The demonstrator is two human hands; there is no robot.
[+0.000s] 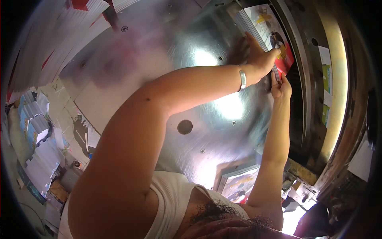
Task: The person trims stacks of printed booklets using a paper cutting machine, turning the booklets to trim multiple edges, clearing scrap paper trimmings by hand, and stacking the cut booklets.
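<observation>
A stack of glossy printed booklets (pixel 266 26), with a white and red top cover, lies at the far right of a shiny metal table (pixel 159 51). My left hand (pixel 260 59) reaches across to the stack's left side. Its fingers lie along the page edges and its thumb rests over the top. Close by, my right hand (pixel 281 87) grips the near corner, thumb and fingers around the edge. The undersides of the fingers are hidden.
A second booklet stack (pixel 238 184) sits near my body. Tall paper piles (pixel 51 44) stand at far left, with more bundles (pixel 39 131) below. Along the right runs a dark machine edge (pixel 300 79) beside a lit strip (pixel 336 79). The table has a round hole (pixel 184 127).
</observation>
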